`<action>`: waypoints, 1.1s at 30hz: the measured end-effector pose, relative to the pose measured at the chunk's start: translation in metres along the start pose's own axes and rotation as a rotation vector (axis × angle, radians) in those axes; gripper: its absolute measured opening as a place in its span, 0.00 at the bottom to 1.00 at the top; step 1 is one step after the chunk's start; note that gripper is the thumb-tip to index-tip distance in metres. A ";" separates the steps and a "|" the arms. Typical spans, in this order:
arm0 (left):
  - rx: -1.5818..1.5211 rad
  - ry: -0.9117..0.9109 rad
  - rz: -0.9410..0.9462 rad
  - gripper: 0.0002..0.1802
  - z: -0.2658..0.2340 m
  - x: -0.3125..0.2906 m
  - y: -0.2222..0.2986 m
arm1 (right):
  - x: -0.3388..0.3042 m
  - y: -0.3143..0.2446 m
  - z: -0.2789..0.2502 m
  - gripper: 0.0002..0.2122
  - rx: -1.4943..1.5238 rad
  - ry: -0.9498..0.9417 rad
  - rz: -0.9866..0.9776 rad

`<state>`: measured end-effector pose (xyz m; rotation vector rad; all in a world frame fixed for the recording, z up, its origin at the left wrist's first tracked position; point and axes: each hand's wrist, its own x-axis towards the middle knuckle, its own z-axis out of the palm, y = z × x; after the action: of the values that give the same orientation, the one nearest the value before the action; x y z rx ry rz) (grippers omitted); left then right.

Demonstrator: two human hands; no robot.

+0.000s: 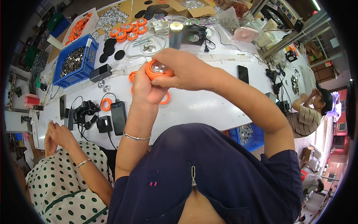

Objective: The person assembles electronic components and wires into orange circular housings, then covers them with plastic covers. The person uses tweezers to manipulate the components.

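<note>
Both of my hands are closed around an orange round housing with a clear domed lens (160, 67), lens side up, above the white table. My left hand (143, 87) cups it from the left and below. From the right, my right hand (184, 69) grips its rim, thumb at the near side and fingers over the far side. Partly hidden behind my left hand, an orange ring (166, 99) and other orange parts lie on the table. Another orange ring (106, 104) rests further left, near two small clear lenses (106, 88).
A blue bin of metal parts (72, 63) stands left, beside a black box (100, 72). Orange housings (126, 30) and black discs (108, 50) lie behind. A jar (175, 35) stands beyond my hands; a power bank (119, 117) lies nearer. A co-worker's hands (59, 135) are at left.
</note>
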<state>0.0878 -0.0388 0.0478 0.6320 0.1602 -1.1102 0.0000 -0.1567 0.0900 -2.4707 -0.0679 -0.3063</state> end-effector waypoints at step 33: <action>0.061 -0.269 -0.238 0.20 0.004 -0.022 0.017 | -0.034 0.000 0.005 0.12 0.043 0.590 -0.546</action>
<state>0.0924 -0.0187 0.0668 0.5202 -0.0312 -1.4231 -0.0319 -0.1531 0.0785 -2.1809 -0.4905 -1.2311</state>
